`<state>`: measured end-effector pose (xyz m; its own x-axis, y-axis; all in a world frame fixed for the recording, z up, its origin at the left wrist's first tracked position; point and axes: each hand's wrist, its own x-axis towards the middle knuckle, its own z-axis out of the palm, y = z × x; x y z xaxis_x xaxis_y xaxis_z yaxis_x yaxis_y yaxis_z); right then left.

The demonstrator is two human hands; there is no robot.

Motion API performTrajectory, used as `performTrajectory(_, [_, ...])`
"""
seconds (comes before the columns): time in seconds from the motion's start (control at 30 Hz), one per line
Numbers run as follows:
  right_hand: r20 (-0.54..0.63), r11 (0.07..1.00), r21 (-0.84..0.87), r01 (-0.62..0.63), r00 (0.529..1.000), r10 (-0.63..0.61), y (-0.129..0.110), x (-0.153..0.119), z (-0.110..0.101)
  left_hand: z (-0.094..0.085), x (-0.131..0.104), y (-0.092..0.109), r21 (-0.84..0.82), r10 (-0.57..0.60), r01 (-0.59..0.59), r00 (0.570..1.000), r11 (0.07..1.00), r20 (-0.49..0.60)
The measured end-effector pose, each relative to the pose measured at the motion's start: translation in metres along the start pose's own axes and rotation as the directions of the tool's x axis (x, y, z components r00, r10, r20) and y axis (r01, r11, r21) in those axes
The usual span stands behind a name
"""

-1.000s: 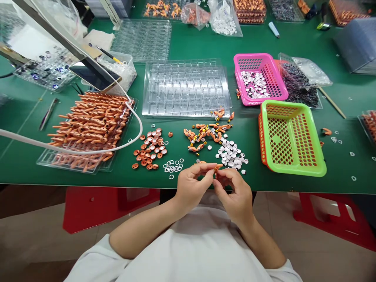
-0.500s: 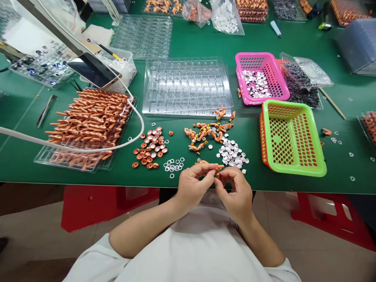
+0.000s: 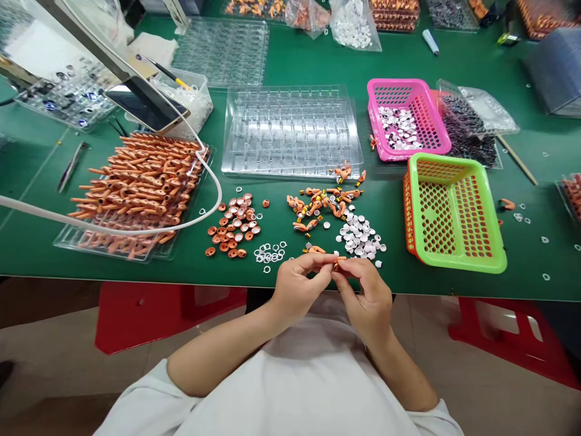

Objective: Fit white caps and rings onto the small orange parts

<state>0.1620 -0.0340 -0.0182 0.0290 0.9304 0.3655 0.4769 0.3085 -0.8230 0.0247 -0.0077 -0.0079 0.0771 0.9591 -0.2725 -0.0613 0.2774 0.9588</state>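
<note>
Orange part (image 3: 341, 258) is pinched by the left hand (image 3: 297, 284) and the right hand (image 3: 370, 290) at the table's (image 3: 313, 66) near edge, mostly hidden by fingers. A loose pinch could drop it among the rings (image 3: 269, 257) at left, the caps (image 3: 361, 239) at right, or off the edge. Both hands angle inward, fingers curled, fingertips nearly meeting.

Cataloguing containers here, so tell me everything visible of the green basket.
The green basket looks plastic, roughly rectangular with rounded corners, a smooth rim and rows of holes through walls and base. It stands mouth up, apparently nested in an orange-red basket showing along its left side. Both are on the green table, right of the white discs; whether it touches the pink basket behind is unclear. Neither the left hand nor the right hand touches it.
</note>
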Motion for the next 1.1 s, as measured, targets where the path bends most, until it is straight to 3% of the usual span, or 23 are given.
performTrajectory(0.3, [-0.008, 1.0, 0.002, 0.022, 1.0, -0.022, 0.0, -0.001, -0.001, 0.0, 0.0, -0.001, 0.086, 0.101, -0.099, 0.995, 0.991, -0.023])
performTrajectory(0.47, [-0.038, 1.0, -0.01, 0.007, 0.999, -0.007, 0.002, -0.002, 0.0, -0.002, -0.002, -0.002, 0.172, 0.181, -0.188, 0.982, 0.967, 0.052])
performTrajectory(0.63, [-0.047, 0.999, -0.001, -0.035, 0.998, 0.035, 0.003, -0.005, 0.0, -0.006, -0.003, -0.004, 0.244, 0.31, -0.34, 0.939, 0.908, 0.152])
performTrajectory(0.73, [-0.03, 0.999, 0.016, -0.052, 0.998, 0.053, 0.003, -0.005, -0.001, -0.009, -0.002, -0.004, 0.247, 0.338, -0.371, 0.926, 0.895, 0.165])
performTrajectory(0.9, [0.111, 0.961, 0.187, -0.206, 0.976, 0.188, 0.002, -0.003, -0.01, -0.016, 0.005, -0.001, 0.198, 0.279, -0.317, 0.94, 0.927, 0.198])
performTrajectory(1.1, [0.325, 0.785, 0.433, -0.443, 0.889, 0.322, 0.007, 0.001, -0.021, -0.02, 0.008, 0.005, 0.185, 0.219, -0.259, 0.953, 0.948, 0.21])
